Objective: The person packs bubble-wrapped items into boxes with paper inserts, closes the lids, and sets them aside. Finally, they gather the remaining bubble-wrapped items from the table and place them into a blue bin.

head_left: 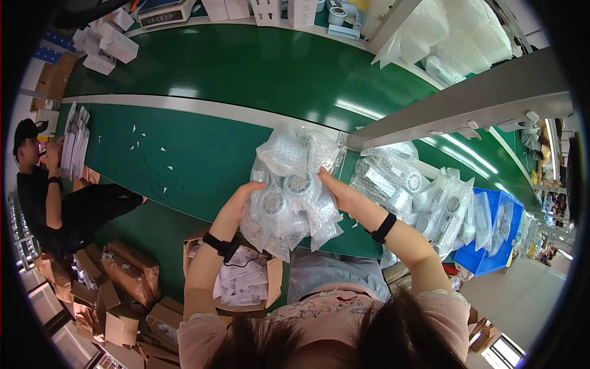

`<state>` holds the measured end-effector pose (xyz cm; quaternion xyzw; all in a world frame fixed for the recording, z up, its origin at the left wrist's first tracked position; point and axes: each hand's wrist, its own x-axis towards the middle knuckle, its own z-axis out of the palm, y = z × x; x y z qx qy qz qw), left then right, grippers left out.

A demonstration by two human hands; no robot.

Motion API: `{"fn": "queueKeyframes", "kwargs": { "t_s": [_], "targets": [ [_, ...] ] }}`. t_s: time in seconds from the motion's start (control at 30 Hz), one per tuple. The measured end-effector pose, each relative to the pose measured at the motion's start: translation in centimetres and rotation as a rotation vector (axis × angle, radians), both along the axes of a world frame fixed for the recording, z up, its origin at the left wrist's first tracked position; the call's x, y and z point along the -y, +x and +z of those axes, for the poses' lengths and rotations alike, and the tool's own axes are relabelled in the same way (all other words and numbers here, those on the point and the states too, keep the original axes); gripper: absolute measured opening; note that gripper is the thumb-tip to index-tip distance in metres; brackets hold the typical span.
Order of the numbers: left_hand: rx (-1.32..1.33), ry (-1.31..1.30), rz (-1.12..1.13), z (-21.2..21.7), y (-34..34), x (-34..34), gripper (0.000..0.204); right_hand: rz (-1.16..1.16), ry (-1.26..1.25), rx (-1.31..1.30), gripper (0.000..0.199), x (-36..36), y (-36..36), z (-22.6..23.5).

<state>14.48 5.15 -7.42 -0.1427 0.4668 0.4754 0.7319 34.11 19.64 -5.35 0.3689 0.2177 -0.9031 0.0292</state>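
Observation:
Between my two hands is a bundle of clear bubble-wrap bags [292, 212], with round, white-rimmed parts showing through the plastic. My left hand [241, 197] grips the bundle's left side, its fingers mostly hidden by the bags. On the opposite side my right hand [336, 186] presses in, thumb on top and the other fingers out of sight. The bundle is at the near edge of the green table [215, 141]; whether it rests there or is lifted I cannot tell. More wrapped parts [393, 178] lie in a heap right of my right forearm.
A blue bin [491, 237] with bagged parts stands far right. Overhead, a grey metal beam [461, 92] crosses the right side. Below my left arm is an open carton [273, 280] of white packets. A co-worker [46, 184] sits at the left by upright white packages [76, 141].

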Motion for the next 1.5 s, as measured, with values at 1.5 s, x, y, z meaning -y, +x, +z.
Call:
{"fn": "queueKeyframes", "kwargs": {
  "t_s": [1.5],
  "targets": [
    [0.083,0.052,-0.208,2.7,2.5,2.3,0.038,-0.27,0.057,0.017,0.06,8.3,3.1,-0.2]
  ]
}}
